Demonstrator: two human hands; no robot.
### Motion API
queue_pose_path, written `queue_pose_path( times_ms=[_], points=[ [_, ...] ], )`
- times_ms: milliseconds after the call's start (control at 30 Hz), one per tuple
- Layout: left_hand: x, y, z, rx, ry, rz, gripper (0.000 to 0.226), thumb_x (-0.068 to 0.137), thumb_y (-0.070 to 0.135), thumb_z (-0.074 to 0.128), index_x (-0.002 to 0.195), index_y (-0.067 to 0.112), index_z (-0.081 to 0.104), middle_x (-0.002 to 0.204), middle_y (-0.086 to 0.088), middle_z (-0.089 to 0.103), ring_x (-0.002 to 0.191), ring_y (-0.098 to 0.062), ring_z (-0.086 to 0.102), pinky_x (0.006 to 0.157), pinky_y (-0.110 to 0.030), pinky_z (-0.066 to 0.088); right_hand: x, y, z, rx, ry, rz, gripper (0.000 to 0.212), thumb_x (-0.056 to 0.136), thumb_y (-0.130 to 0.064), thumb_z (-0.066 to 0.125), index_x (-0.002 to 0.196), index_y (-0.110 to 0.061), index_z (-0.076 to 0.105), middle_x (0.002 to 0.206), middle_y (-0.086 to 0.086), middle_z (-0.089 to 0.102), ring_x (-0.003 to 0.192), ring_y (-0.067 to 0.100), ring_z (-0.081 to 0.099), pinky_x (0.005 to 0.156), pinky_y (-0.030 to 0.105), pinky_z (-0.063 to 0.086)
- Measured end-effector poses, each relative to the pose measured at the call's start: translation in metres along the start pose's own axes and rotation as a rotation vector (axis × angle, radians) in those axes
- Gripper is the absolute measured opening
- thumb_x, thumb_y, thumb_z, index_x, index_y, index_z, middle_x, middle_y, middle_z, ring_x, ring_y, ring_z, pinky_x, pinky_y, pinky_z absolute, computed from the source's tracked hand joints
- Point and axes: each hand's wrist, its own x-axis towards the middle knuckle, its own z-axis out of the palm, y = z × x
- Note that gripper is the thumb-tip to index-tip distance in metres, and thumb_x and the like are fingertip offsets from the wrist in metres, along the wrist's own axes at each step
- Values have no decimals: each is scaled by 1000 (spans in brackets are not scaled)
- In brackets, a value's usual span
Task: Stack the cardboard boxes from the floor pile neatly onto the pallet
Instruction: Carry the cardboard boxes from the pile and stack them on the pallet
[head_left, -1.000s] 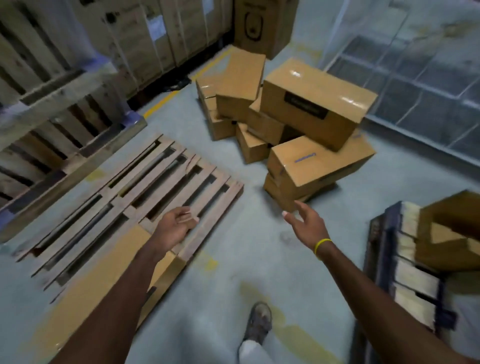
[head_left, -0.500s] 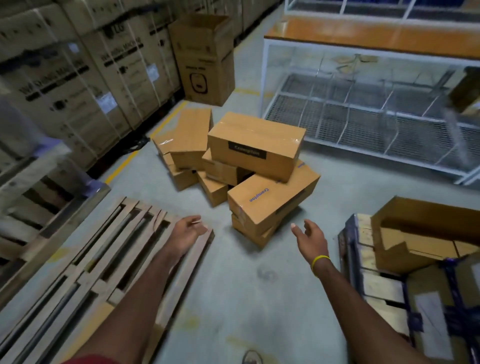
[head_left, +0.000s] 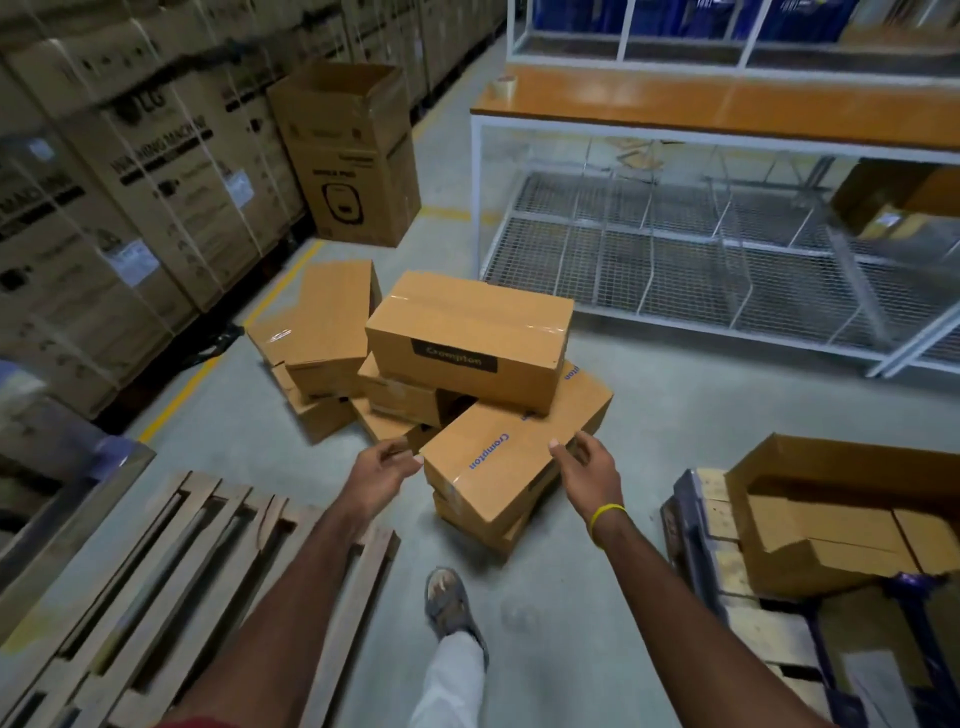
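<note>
The tilted box (head_left: 511, 467) leans on the near edge of the floor pile (head_left: 467, 322), which rises at its 12 o'clock. The left hand (head_left: 382, 470), loosely curled and holding nothing, sits at its 9 o'clock corner. The right hand (head_left: 589, 467), fingers relaxed, seems to touch its 3 o'clock edge. The pallet (head_left: 208, 571) lies at 7 o'clock.

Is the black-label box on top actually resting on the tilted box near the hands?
Touching. The head view shows the black-label box with its near right corner sitting on the tilted box.
</note>
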Motion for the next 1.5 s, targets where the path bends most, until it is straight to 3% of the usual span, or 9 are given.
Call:
queue_pose_path(
  times_ms=[367,467,767,900,1067,1167,1233,1367,1500],
  points=[
    [200,91,-22,-65,-67,-6,49,103,15,64,149,10,50,140,-3,58,121,-19,55,96,-34,48,163,-75,57,-18,73,49,60,93,-34,70,144,-8,51,144,9,57,132,22,54,105,31,41],
    [240,114,-25,-53,-64,13,47,104,17,62,149,10,51,131,-5,58,119,-19,54,89,-34,49,198,-85,62,6,97,92,62,94,-36,69,145,-7,50,145,9,56,133,22,53,107,33,41],
    [364,158,-28,-15,-18,0,42,102,15,66,142,8,57,128,-7,61,120,-22,57,98,-42,51,308,-105,73,3,175,194,49,93,-35,68,135,-12,60,131,6,65,125,25,58,109,39,42],
    [417,156,-22,28,46,23,43,100,11,67,142,6,58,127,-8,64,122,-24,60,104,-39,49,361,-94,83,-9,179,210,41,85,-49,67,116,-23,64,104,-6,63,108,23,60,100,36,44],
    [476,136,-13,47,78,-12,46,98,3,67,142,6,58,133,-9,63,127,-23,58,102,-32,46,418,-75,105,16,216,274,56,92,-37,69,141,-11,55,139,8,60,129,26,55,113,40,39],
    [517,116,-13,74,111,-49,49,97,3,69,144,5,57,142,-11,60,133,-26,55,112,-40,45,449,-60,119,-6,259,303,56,93,-36,69,140,-7,55,138,12,59,126,28,54,108,38,37],
    [540,105,-13,116,149,-50,50,97,6,70,144,7,57,146,-10,58,135,-26,54,110,-39,44,462,-49,126,-15,297,330,59,93,-38,69,142,-9,53,141,10,58,131,28,52,111,38,36],
    [598,85,-23,194,241,-57,56,95,9,73,148,13,54,143,-7,57,126,-22,55,103,-40,49,484,-25,144,-59,344,381,49,91,-42,68,131,-13,61,126,4,63,123,29,57,110,41,41],
    [643,56,-44,349,187,-100,67,85,27,82,144,19,52,140,-8,60,128,-34,57,104,-58,52,492,-9,156,-128,404,454,61,80,-59,63,125,-18,66,124,6,68,116,32,61,103,41,45]
  ],
)
